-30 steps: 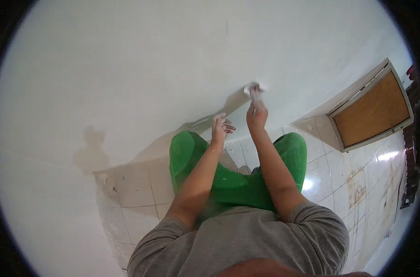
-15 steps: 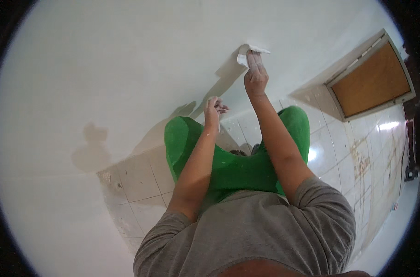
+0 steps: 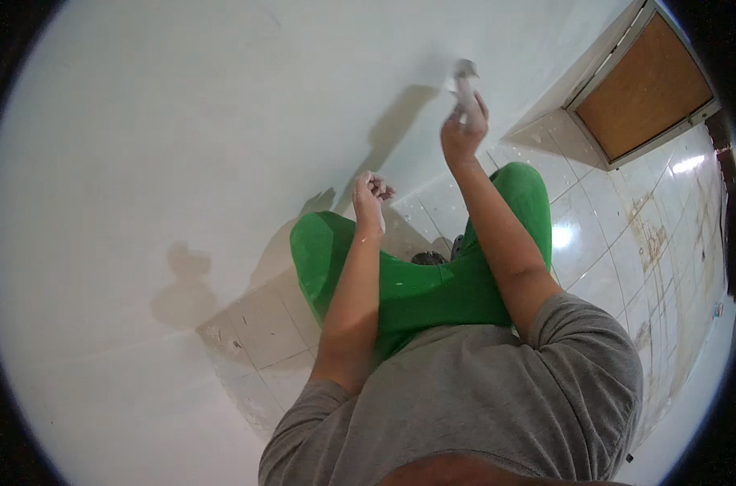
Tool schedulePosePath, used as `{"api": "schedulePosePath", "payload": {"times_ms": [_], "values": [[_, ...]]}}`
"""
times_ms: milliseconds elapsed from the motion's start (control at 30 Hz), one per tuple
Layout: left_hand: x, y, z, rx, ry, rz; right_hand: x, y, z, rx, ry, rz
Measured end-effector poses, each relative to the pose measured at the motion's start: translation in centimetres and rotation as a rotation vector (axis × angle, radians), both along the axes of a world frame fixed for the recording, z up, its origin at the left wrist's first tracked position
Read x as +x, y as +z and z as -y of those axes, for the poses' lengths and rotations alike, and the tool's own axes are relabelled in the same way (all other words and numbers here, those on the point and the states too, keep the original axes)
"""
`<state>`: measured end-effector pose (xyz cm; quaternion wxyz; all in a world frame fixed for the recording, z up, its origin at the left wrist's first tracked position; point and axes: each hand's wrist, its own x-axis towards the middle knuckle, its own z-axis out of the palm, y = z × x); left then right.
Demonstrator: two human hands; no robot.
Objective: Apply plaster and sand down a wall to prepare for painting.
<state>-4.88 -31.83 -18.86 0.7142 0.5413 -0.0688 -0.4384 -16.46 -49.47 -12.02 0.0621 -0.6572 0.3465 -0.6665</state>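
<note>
My right hand (image 3: pixel 467 117) is raised at the wall (image 3: pixel 222 121), pinching a sheet of sandpaper (image 3: pixel 463 68) between its fingers. The sheet is blurred by motion, with a grey patch showing at its upper end. White dust covers the fingers. Lower and to the left, my left hand (image 3: pixel 371 193) hangs in the air in front of the wall, near my left knee. Its dusty fingers are loosely curled and apart, with nothing visible in them.
My bent knees in green trousers (image 3: pixel 416 296) are close to the wall. Below lies a pale tiled floor (image 3: pixel 591 219) with brown stains and white specks. A brown panel in a light frame (image 3: pixel 647 85) stands at the upper right. Shadows of my arms fall on the wall.
My right hand has shifted slightly right and its fingers have turned, with the sandpaper now blurred. The left hand has barely moved. The whole view has tilted a little.
</note>
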Motion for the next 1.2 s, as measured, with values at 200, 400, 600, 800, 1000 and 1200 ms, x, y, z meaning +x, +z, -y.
{"api": "schedulePosePath", "payload": {"times_ms": [200, 400, 600, 800, 1000, 1200], "values": [[-0.5, -0.7, 1.5, 0.019, -0.104, 0.066, -0.3, -6.4, 1.1, 0.19, 0.098, -0.379], [-0.1, -1.4, 1.5, 0.075, -0.097, 0.085, -0.2, -6.4, -0.3, 0.582, 0.193, -0.407], [-0.4, -1.1, 1.5, 0.045, -0.058, 0.133, 1.3, 1.2, -4.6, 0.542, 0.392, -0.202], [-1.7, -0.6, 1.3, 0.024, -0.138, 0.261, 3.1, 14.1, -2.8, 0.03, 0.344, 0.16], [-1.1, -0.2, 1.1, 0.039, -0.078, 0.237, 6.2, 14.2, 1.4, -0.276, 0.474, -0.019], [-1.0, 0.9, 0.9, 0.025, -0.04, 0.241, 6.5, 8.2, 2.1, -0.3, 0.455, -0.133]]}}
